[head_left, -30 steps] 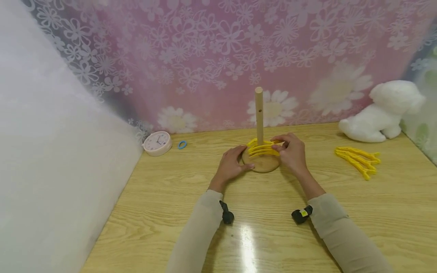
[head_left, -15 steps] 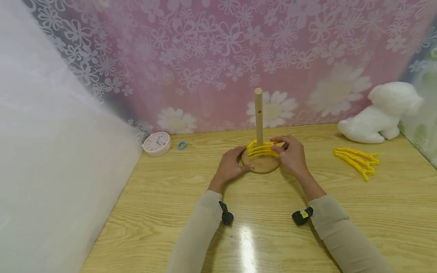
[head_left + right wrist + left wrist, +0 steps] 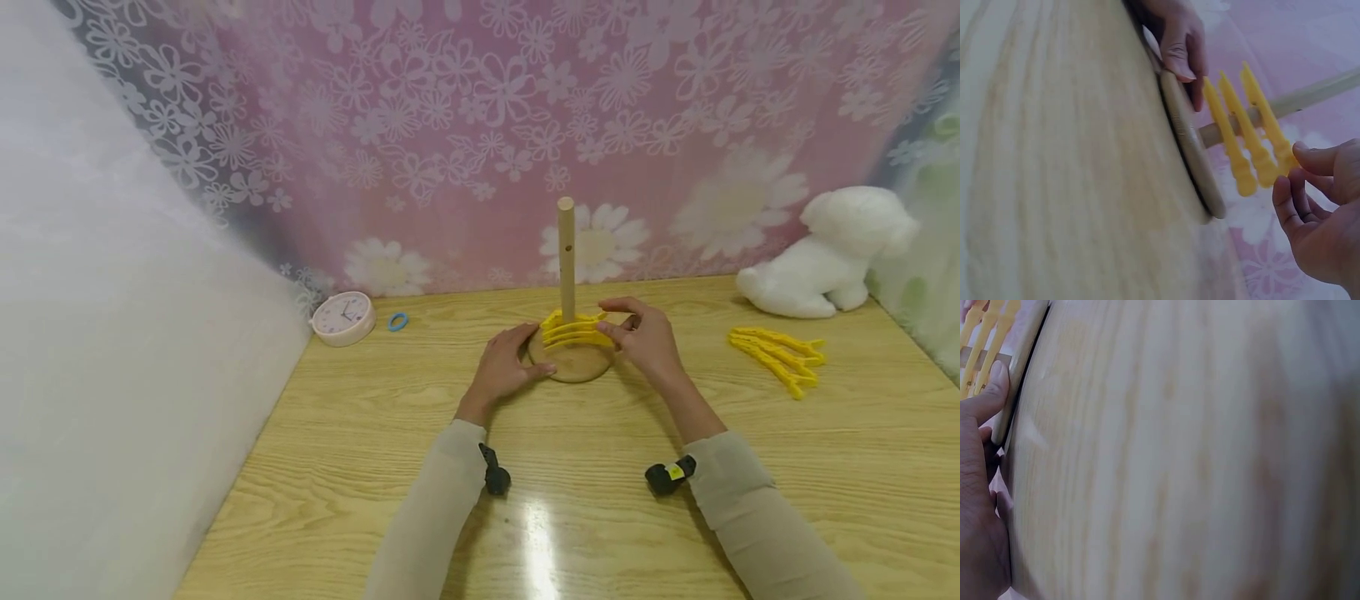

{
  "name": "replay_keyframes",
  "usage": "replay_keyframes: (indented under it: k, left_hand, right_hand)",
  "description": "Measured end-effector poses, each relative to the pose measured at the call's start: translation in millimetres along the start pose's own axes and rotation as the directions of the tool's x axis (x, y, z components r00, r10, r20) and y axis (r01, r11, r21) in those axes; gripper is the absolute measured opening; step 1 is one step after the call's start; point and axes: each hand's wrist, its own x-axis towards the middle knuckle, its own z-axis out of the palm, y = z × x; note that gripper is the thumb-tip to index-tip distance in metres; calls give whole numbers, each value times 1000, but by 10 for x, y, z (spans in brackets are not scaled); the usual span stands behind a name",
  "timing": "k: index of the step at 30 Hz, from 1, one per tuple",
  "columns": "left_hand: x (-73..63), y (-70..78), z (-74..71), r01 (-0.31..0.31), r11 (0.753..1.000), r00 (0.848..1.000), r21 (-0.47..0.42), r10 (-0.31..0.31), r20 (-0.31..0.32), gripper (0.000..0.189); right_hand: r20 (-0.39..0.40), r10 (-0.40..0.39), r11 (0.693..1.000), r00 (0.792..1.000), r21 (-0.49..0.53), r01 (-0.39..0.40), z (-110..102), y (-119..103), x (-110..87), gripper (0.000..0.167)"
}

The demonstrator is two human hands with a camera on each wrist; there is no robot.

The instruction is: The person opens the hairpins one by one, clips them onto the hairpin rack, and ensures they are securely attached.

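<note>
- Left hand (image 3: 502,364) grips the round wooden base (image 3: 577,368); right hand (image 3: 648,343) pinches the end of the topmost curved yellow plastic piece (image 3: 1277,139), seemingly fixed on the upright wooden rod (image 3: 567,271) between them.
- Likely light and stiff; best held by its end.
- Right hand leans slightly farther outward than a second ago.

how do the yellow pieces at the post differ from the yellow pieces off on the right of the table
The stacked yellow pieces sit raised, one above another with gaps; the loose yellow pieces lie on the table, bunched at one end. The right hand pinches an end of one of the stacked yellow pieces; no hand touches the loose yellow pieces. Both sets are yellow and slender.
</note>
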Motion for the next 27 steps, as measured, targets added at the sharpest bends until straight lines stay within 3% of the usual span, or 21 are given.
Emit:
replay_keyframes:
  k: [4, 10, 18, 27]
  left_hand:
    - [-29, -6, -9, -7, 1000, 1000, -14, 7, 6, 86]
    - [-25, -2, -5, -16, 1000, 1000, -21, 16, 2, 86]
    - [-30, 18, -14, -24, 1000, 1000, -17, 24, -3, 86]
    - [-43, 9, -2, -25, 999, 1000, -30, 24, -9, 86]
  right_hand:
    - [8, 36, 998, 999, 42, -36, -177, -95, -64, 39]
    - [-3, 44, 999, 999, -17, -44, -550, -112, -228, 44]
    - [65, 59, 993, 996, -107, -52, -1137, 101, -540, 46]
    - [31, 81, 959, 996, -276, -70, -1698, 360, -843, 43]
